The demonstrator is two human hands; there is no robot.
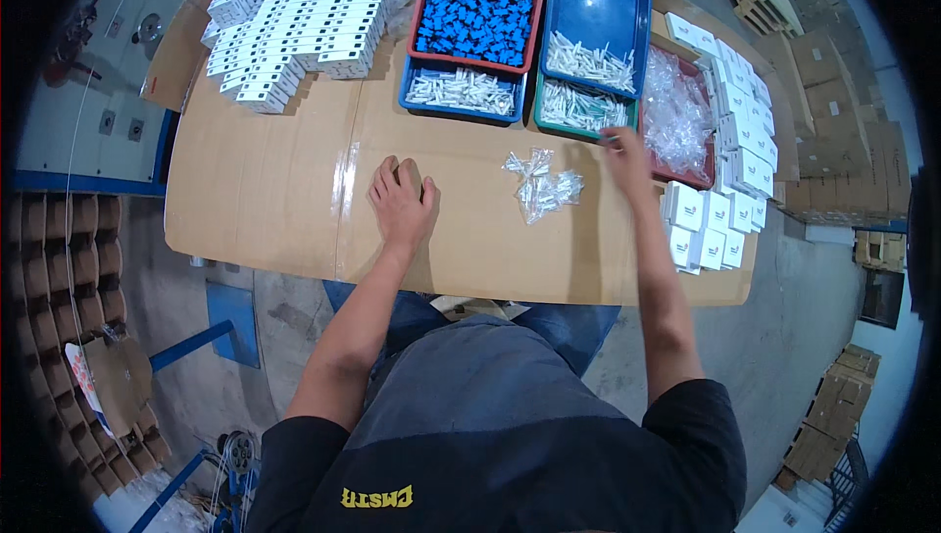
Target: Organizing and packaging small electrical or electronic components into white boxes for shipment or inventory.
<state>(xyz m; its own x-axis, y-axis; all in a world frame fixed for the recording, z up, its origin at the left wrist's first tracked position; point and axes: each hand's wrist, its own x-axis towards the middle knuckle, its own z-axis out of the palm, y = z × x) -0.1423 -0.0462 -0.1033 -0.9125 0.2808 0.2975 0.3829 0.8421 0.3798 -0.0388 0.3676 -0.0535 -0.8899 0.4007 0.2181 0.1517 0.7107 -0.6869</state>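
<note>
My left hand (402,202) lies palm down on the cardboard-covered table (265,180), its thumb apart from the lightly bent fingers, holding nothing. At the front right corner of a green tray (564,129) of small white plastic pieces (580,106), my right hand (627,162) has its fingertips pinched together. Whatever is between them is too small to name. Between my hands, nearer the right one, lies a little heap of clear plastic bags (541,188) with pale contents.
A red tray (420,31) of blue pieces sits on a blue tray (405,101) of white pieces. Another blue tray (598,3) overlaps the green one. White boxes (314,13) stand far left, more boxes (745,131) at right beside a tray of clear bags (676,116).
</note>
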